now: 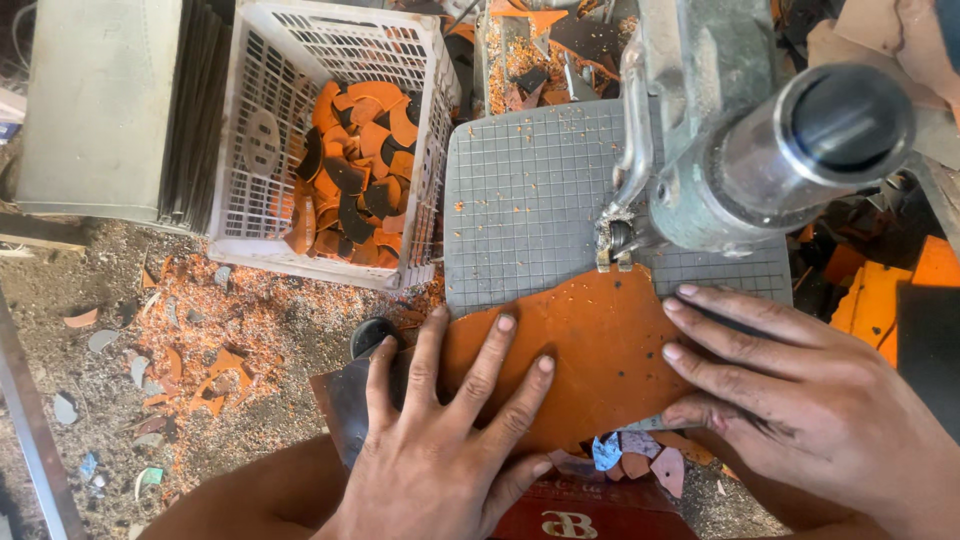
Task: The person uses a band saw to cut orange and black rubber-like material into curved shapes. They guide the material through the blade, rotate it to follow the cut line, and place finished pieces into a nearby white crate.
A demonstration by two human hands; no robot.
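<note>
A flat orange sheet [590,345] lies on the grey gridded machine table [520,200], its far edge under the metal cutting head [612,240] of the grey machine [740,150]. My left hand [450,430] presses flat on the sheet's near left part, fingers spread. My right hand [790,390] rests on the sheet's right edge, fingers extended and together. A darker brown layer [345,400] shows under the sheet at the left.
A white plastic crate [260,150] holding several orange and dark cut pieces stands at the left. Orange shavings and scraps [220,340] cover the dirt floor. More orange sheets [880,295] lie at the right. Small offcuts [640,460] lie below the table edge.
</note>
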